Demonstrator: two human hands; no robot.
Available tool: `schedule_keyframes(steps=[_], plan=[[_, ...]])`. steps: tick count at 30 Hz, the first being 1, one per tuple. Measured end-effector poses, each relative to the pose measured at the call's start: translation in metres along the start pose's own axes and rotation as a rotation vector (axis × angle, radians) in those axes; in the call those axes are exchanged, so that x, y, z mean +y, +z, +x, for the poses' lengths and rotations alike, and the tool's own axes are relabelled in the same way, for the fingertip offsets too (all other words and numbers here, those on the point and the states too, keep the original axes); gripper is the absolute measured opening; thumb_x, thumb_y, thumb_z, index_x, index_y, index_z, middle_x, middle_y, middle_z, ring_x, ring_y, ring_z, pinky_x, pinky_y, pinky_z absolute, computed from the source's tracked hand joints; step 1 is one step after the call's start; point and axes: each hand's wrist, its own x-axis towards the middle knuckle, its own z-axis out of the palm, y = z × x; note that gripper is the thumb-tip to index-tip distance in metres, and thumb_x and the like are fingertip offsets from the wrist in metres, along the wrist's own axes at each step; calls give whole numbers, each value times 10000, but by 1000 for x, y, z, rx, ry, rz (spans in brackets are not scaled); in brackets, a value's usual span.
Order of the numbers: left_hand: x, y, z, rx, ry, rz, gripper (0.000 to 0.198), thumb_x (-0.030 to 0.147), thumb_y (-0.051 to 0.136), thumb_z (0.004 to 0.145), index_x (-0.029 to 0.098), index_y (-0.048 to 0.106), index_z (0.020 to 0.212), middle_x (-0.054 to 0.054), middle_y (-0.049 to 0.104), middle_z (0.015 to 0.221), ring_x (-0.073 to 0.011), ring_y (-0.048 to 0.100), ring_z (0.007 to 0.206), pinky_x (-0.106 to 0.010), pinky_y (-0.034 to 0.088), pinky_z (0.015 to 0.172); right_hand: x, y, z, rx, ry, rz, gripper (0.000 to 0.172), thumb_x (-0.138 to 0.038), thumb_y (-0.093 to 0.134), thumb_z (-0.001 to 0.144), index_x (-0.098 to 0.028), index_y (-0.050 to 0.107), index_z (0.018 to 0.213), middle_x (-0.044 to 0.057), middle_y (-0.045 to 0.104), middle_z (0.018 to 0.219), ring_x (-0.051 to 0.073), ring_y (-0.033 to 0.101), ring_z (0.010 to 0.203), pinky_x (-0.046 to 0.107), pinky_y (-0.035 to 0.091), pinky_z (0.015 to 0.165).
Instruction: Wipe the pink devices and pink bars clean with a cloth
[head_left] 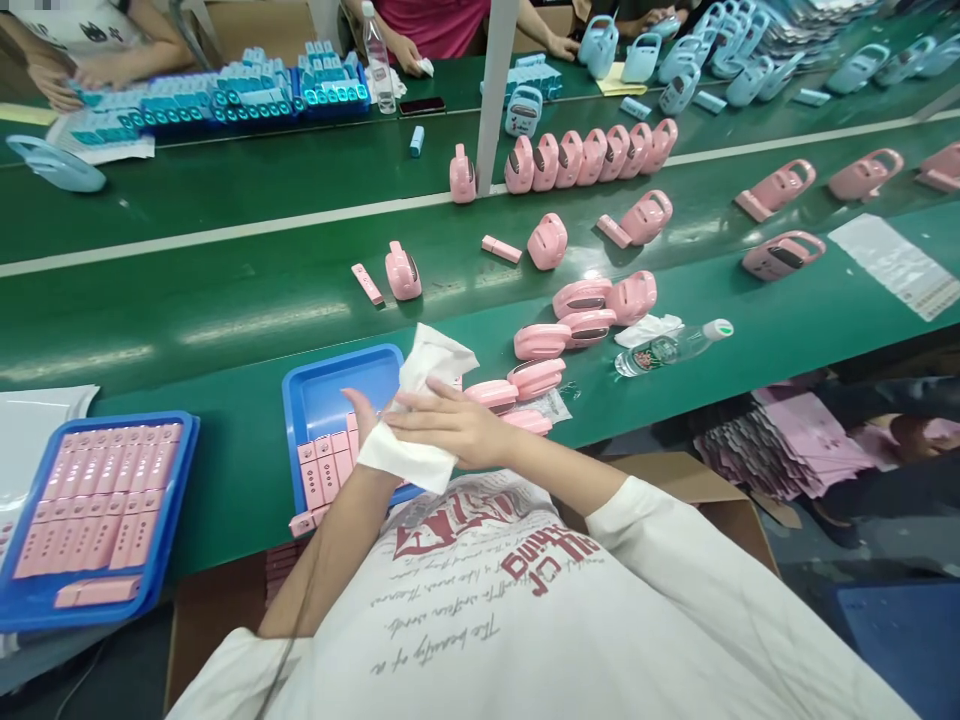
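My left hand (358, 412) comes up from the lower left and is mostly wrapped in a white cloth (409, 458); only its thumb shows. My right hand (454, 425) lies across that cloth with its fingers stretched flat. Both hands hover over the near edge of a blue tray (330, 395) that holds rows of small pink flat parts (326, 470). Just right of the hands lies a cluster of pink handheld devices (540, 345) on the green table.
A second blue tray (182, 470) full of pink parts sits at the left. A water bottle (667, 350) lies to the right. More pink devices (592, 155) stand on the green belt (225, 250). Other people's hands (52, 85) work at the far side.
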Motion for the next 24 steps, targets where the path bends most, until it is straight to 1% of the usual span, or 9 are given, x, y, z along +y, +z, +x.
schedule_keyframes(steps=[2,4,6,9,12,15,20,22,24], plan=[[5,8,-5,-40,-3,-32,572,709,634,647,185,621,876,-50,607,678,-142,532,490,-253,402,337,9,-9,-1,179,172,154,320,-409,519,867,-245,653,1108,28,624,1285,174,467,1317,390,248,1178],[11,16,-9,-83,6,-53,466,517,784,602,184,598,869,-11,581,667,-97,486,453,-197,351,302,18,-16,1,534,505,410,393,-508,572,815,-211,659,1057,64,660,1221,218,524,1263,409,357,1119],[17,23,-12,-89,35,-65,418,379,821,591,178,590,875,2,583,688,-86,505,476,-169,368,319,25,-22,3,824,836,755,429,-559,549,816,-186,654,999,76,714,1090,239,590,1178,417,455,1033],[21,26,-13,-36,78,-126,469,429,795,621,161,620,964,-20,618,757,-111,584,587,-182,476,430,26,-28,5,928,1074,1250,402,-539,502,860,-169,651,912,73,750,914,241,640,1096,408,516,954],[22,26,-12,2,56,-176,492,473,717,717,177,611,1095,-8,611,754,-101,589,607,-189,507,506,16,-32,7,969,1059,1430,343,-464,499,885,-157,652,904,72,755,869,230,659,1063,382,530,937],[20,26,-11,-39,20,-145,498,506,661,768,167,604,1128,9,582,654,-86,536,486,-181,455,427,3,-34,12,1089,1002,1410,266,-364,499,897,-152,650,950,51,758,865,200,674,1033,340,527,945],[19,24,-11,-46,7,-144,508,630,580,773,151,633,933,4,578,620,-69,485,395,-169,388,340,-3,-34,14,1149,977,1282,236,-274,462,895,-144,650,953,49,756,900,172,655,1073,298,501,986],[20,24,-9,-10,-14,-168,514,648,545,787,144,627,853,-8,590,656,-59,480,399,-158,364,316,0,-30,10,1119,965,1159,261,-326,470,889,-149,653,943,57,749,942,184,641,1102,312,497,995],[19,25,-6,67,-28,-183,480,613,555,803,142,635,850,-20,608,686,-71,537,467,-152,409,353,2,-22,5,1067,933,986,335,-431,484,878,-159,653,976,66,735,1004,207,630,1124,351,501,997]])
